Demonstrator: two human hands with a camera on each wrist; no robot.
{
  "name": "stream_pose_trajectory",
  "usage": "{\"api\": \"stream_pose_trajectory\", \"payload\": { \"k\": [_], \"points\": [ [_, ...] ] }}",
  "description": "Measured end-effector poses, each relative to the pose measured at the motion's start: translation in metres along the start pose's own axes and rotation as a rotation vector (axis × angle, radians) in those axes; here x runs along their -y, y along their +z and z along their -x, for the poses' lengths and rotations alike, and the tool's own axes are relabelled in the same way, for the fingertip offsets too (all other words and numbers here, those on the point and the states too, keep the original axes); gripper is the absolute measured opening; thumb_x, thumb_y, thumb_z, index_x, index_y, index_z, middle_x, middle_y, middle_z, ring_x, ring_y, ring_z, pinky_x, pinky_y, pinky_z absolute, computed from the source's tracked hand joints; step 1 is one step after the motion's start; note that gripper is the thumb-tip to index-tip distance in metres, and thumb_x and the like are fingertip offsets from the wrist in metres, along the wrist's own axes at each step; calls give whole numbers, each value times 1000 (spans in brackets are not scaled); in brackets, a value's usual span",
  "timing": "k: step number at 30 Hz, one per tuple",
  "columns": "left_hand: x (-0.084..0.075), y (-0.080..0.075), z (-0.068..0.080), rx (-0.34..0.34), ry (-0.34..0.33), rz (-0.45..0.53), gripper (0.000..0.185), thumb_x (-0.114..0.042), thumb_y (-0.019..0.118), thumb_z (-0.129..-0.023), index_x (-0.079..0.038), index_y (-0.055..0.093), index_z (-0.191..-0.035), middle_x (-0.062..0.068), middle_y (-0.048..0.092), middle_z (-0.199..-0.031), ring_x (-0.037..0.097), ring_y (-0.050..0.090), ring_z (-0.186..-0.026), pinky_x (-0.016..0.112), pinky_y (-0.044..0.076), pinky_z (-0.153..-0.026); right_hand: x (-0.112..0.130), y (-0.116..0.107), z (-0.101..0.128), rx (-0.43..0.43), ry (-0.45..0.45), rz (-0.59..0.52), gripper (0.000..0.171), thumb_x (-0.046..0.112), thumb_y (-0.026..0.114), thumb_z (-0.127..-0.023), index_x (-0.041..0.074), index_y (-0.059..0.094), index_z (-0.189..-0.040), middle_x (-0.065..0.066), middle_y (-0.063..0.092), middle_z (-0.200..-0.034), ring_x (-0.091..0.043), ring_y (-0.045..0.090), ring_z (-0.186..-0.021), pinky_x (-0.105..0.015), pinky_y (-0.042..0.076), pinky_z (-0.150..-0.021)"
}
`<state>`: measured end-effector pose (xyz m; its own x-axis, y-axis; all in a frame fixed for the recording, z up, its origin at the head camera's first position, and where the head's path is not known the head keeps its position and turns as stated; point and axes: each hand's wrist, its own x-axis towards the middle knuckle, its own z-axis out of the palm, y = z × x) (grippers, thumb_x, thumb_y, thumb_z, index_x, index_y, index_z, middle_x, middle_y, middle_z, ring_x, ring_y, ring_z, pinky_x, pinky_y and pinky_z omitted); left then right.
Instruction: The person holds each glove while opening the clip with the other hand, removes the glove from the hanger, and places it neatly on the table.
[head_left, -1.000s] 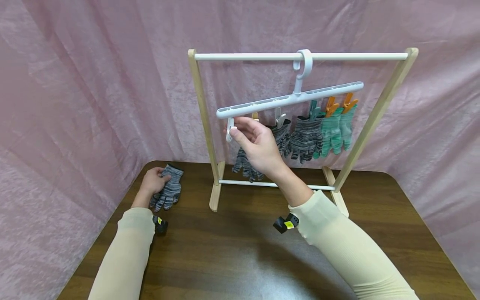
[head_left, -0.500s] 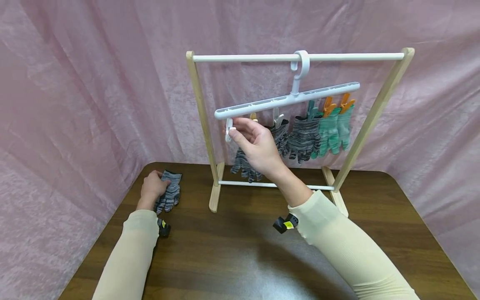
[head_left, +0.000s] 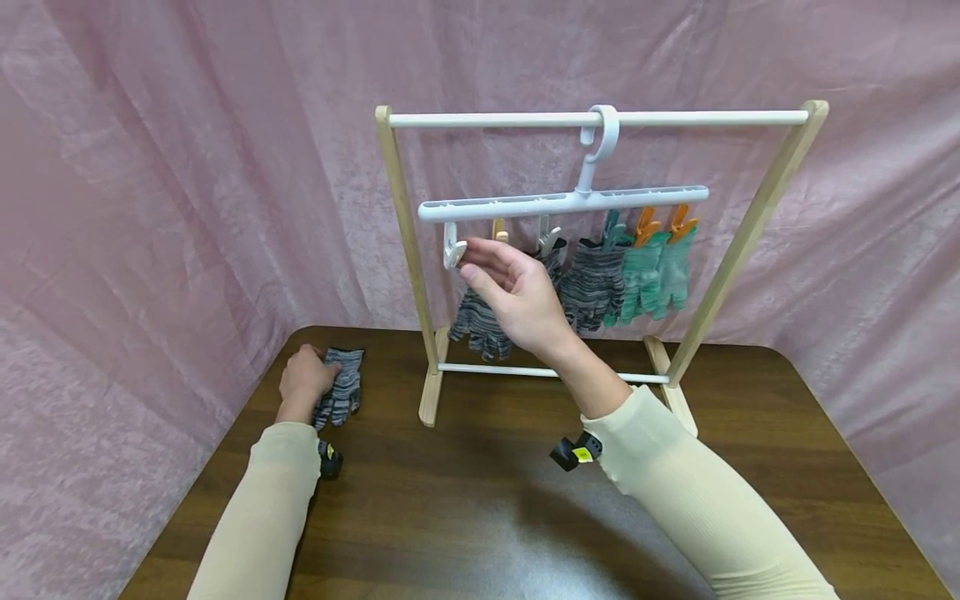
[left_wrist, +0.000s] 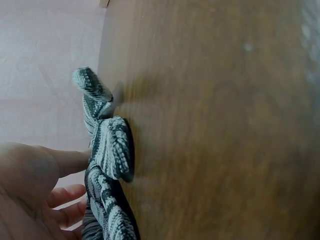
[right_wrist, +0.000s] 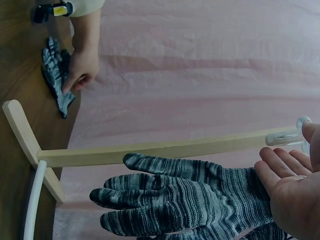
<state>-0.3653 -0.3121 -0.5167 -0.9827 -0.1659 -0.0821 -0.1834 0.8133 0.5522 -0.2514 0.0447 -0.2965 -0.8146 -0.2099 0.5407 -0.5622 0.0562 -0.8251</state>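
Note:
In the head view my left hand (head_left: pixel 303 377) rests against a grey-striped knit glove (head_left: pixel 347 385) on the table at the left. The left wrist view shows the thumb touching the glove's (left_wrist: pixel 110 145) side, with the other fingers beside it. My right hand (head_left: pixel 525 302), thumb and fingers apart, is raised at the left end of a white hanger (head_left: pixel 498 208). A white clothespin (head_left: pixel 452 252) hangs there from the hanger, right at the fingertips. Behind that hand another grey-striped glove (right_wrist: pixel 185 200) hangs, its cuff partly hidden in the head view.
The hanger hooks over a white rail (head_left: pixel 487 121) on a wooden stand (head_left: pixel 405 225). Further right, grey-striped gloves (head_left: pixel 592 279) and green gloves (head_left: pixel 643 279) hang from clothespins, two of them orange (head_left: pixel 647 227). A pink curtain (head_left: pixel 225 167) stands behind the brown table (head_left: pixel 450 492).
The right hand has let go of the white clothespin, and the hanger's left end has risen, leaving it more level. The left hand and its glove have shifted slightly toward me.

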Motion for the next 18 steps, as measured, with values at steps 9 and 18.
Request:
{"api": "stream_pose_trajectory", "payload": {
  "k": [9, 18],
  "points": [
    [3, -18, 15, -102, -5, -9, 53, -32, 70, -100, 6, 55, -133, 35, 56, -132, 59, 53, -122, 69, 45, -100, 11, -6, 14, 76, -75, 50, 43, 6, 67, -106, -3, 57, -147, -16, 66, -141, -23, 62, -133, -35, 49, -110],
    [-9, -34, 39, -213, -14, 30, 60, -32, 68, -103, 6, 49, -145, 35, 52, -139, 59, 48, -126, 69, 40, -105, 16, -22, 26, 103, -167, 160, 44, 8, 68, -105, 0, 59, -147, -18, 65, -142, -21, 63, -132, -36, 50, -109]
  ]
}}
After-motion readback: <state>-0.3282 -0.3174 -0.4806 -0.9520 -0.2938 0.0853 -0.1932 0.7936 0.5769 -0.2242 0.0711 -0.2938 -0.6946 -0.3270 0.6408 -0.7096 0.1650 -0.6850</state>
